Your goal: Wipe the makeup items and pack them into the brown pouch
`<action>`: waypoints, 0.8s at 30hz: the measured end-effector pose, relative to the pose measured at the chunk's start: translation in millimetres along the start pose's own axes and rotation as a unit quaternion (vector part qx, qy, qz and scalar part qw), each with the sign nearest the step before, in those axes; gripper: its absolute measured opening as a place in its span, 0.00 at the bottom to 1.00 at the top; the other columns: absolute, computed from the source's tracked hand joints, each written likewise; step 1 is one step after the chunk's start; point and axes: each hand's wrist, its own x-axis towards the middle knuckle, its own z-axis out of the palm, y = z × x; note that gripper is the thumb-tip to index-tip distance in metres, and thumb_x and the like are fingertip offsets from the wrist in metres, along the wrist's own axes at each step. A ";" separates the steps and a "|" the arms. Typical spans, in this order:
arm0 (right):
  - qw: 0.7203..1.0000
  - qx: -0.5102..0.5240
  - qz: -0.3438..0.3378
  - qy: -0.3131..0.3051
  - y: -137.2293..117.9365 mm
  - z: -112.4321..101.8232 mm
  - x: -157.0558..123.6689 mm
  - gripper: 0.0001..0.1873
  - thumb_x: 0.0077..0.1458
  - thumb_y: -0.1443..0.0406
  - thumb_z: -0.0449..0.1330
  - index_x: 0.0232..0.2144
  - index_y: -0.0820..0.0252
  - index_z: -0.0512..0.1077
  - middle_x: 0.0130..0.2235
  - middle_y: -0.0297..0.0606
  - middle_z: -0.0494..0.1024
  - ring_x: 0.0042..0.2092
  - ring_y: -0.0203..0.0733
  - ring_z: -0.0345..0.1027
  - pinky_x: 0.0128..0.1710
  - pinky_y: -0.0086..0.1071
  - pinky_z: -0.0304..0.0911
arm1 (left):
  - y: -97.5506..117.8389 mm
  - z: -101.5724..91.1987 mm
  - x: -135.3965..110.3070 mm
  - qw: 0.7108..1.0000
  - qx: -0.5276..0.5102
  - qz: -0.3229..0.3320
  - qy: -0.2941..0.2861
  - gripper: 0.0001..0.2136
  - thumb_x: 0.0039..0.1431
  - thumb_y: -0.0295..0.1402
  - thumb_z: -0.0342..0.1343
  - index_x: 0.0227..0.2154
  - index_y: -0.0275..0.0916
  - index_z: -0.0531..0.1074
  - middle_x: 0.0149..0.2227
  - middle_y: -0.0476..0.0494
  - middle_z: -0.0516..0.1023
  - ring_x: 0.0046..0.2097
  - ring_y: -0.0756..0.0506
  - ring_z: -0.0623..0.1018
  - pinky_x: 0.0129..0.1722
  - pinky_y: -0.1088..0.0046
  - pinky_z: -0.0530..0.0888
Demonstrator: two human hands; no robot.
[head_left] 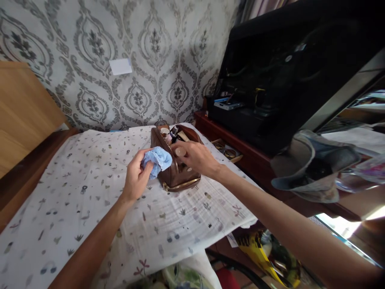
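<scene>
My left hand (136,176) is closed on a crumpled light blue cloth (161,157), just left of a brown zippered cosmetic bag (185,182). The bag stands open on the printed cloth, with several small items inside, among them a dark bottle with a silvery cap (174,130). Over the bag's opening, my right hand (200,156) pinches a small item with a round, pale, flat end (181,151); the rest of it is hidden by the fingers. Part of the bag's inside is covered by this hand.
A white cloth with small prints (90,192) covers the table. A large black screen (279,76) stands on reddish-brown furniture to the right. Below it is an open drawer (227,150). A grey-blue fabric holder (313,164) is at the right, and a wooden panel (27,112) at the left.
</scene>
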 end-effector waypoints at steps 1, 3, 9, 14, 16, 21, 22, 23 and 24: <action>1.000 -0.020 0.001 0.017 -1.2 -0.5 0.7 0.19 0.62 0.65 0.57 0.54 0.53 0.75 0.47 0.44 0.79 0.44 0.46 0.73 0.37 0.32 0.58 | 0.7 -0.4 -0.7 1.000 -0.003 0.001 -0.003 0.11 0.64 0.38 0.57 0.46 0.41 0.76 0.40 0.48 0.80 0.37 0.50 0.77 0.37 0.78 0.73; 0.998 -0.050 0.008 0.043 -1.3 -1.7 0.8 0.19 0.66 0.64 0.53 0.56 0.56 0.73 0.48 0.47 0.78 0.44 0.47 0.73 0.37 0.33 0.58 | 2.3 -2.2 -1.1 1.000 -0.003 0.005 -0.009 0.11 0.65 0.38 0.57 0.47 0.40 0.75 0.40 0.47 0.79 0.37 0.50 0.76 0.37 0.77 0.73; 0.986 -0.076 -0.002 0.151 5.5 -9.7 -15.9 0.19 0.67 0.61 0.53 0.56 0.57 0.71 0.45 0.45 0.79 0.37 0.46 0.74 0.33 0.33 0.60 | 15.2 1.4 9.9 0.989 0.040 0.139 0.028 0.12 0.70 0.41 0.51 0.43 0.40 0.73 0.40 0.44 0.75 0.41 0.46 0.75 0.44 0.71 0.74; 0.967 -0.040 -0.083 0.237 -5.7 -34.0 -42.5 0.17 0.64 0.65 0.52 0.53 0.59 0.71 0.42 0.44 0.80 0.35 0.44 0.74 0.31 0.32 0.63 | 33.2 40.6 26.8 0.942 0.102 0.319 0.017 0.15 0.73 0.36 0.46 0.57 0.43 0.67 0.57 0.36 0.71 0.60 0.41 0.72 0.61 0.61 0.70; 0.961 -0.007 -0.102 0.258 -12.5 -48.0 -55.4 0.16 0.64 0.65 0.53 0.52 0.59 0.71 0.41 0.42 0.81 0.35 0.42 0.74 0.32 0.32 0.64 | 32.3 55.9 32.2 0.925 0.113 0.362 -0.019 0.18 0.74 0.35 0.43 0.62 0.42 0.62 0.61 0.35 0.69 0.63 0.41 0.70 0.64 0.60 0.68; 0.945 0.118 -0.026 0.304 -16.6 -79.5 -89.1 0.17 0.64 0.54 0.59 0.49 0.57 0.73 0.29 0.35 0.77 0.27 0.38 0.69 0.25 0.29 0.61 | 3.6 57.7 38.3 0.931 0.144 0.332 -0.046 0.17 0.74 0.36 0.40 0.61 0.41 0.64 0.59 0.34 0.71 0.62 0.41 0.72 0.64 0.59 0.68; 0.939 0.141 -0.005 0.314 -15.2 -83.6 -94.5 0.18 0.64 0.52 0.59 0.48 0.56 0.73 0.26 0.33 0.75 0.25 0.36 0.67 0.23 0.29 0.59 | -2.2 53.1 38.1 0.939 0.134 0.314 -0.037 0.17 0.74 0.37 0.41 0.59 0.41 0.65 0.58 0.34 0.72 0.61 0.41 0.73 0.63 0.60 0.69; 0.932 0.164 0.011 0.324 -13.7 -86.4 -98.8 0.18 0.63 0.50 0.60 0.47 0.56 0.74 0.24 0.31 0.72 0.23 0.35 0.65 0.21 0.29 0.58 | -6.5 48.3 37.5 0.949 0.115 0.292 -0.021 0.16 0.74 0.38 0.42 0.57 0.41 0.67 0.56 0.35 0.73 0.59 0.41 0.74 0.62 0.61 0.69; 0.923 0.189 0.024 0.334 -12.3 -87.9 -102.0 0.19 0.62 0.49 0.61 0.45 0.56 0.74 0.23 0.30 0.71 0.22 0.35 0.63 0.20 0.28 0.57 | -8.8 44.0 36.5 0.960 0.086 0.265 -0.002 0.15 0.73 0.39 0.44 0.54 0.41 0.69 0.53 0.37 0.75 0.56 0.42 0.75 0.60 0.62 0.70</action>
